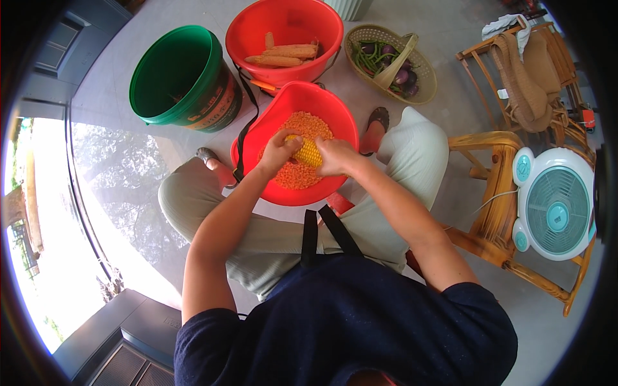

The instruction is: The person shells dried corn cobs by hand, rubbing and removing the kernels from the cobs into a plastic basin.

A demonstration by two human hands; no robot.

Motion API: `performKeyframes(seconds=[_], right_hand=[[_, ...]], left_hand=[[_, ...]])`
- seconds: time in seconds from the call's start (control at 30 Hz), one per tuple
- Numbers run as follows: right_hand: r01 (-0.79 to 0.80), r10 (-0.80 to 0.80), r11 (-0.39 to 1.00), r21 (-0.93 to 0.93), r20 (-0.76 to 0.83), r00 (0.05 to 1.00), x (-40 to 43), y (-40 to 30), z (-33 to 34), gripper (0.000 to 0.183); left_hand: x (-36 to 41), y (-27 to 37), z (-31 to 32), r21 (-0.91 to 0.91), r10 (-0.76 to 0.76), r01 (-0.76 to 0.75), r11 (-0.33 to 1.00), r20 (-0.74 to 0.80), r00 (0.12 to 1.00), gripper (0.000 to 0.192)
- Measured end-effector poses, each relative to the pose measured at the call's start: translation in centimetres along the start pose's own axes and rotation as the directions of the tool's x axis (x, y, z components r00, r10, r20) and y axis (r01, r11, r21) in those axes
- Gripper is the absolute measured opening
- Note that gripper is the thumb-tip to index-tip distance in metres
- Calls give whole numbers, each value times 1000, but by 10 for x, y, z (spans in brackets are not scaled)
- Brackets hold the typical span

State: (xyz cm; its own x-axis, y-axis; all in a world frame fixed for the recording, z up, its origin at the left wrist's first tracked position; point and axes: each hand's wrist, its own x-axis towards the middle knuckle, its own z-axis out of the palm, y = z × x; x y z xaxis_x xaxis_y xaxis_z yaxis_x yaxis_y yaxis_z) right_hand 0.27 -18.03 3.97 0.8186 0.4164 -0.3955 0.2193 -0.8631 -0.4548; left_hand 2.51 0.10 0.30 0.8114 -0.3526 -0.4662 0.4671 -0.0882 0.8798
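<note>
An ear of yellow corn (308,153) is held between my two hands over a red plastic basin (345,111). My left hand (281,150) grips its left end, fingers curled around it. At the other end, my right hand (336,155) clasps the ear with the thumb along the top. Loose corn kernels (304,124) cover the basin's bottom beneath the ear. The basin sits between my knees, and a black strap (246,130) hangs over its left side.
Beyond the basin stand a red bucket (285,75) with bare corn cobs (285,54) and a green bucket (140,91). A woven basket (427,87) holds eggplants (401,76) and green peppers (371,62). On my right, a teal-and-white fan (555,202) rests on a wooden chair (499,193).
</note>
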Motion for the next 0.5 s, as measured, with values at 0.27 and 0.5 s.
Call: performKeyframes(seconds=[0.27,0.5], right_hand=[[20,-21,1000,-24,-34,999,0,0,-2,49],[5,-5,1000,9,-22,1000,0,0,-1,49]], left_hand=[[-2,-5,4,108,16,-11,994,-45,999,34],[4,-10,-1,69,71,-71,995,-5,997,43]])
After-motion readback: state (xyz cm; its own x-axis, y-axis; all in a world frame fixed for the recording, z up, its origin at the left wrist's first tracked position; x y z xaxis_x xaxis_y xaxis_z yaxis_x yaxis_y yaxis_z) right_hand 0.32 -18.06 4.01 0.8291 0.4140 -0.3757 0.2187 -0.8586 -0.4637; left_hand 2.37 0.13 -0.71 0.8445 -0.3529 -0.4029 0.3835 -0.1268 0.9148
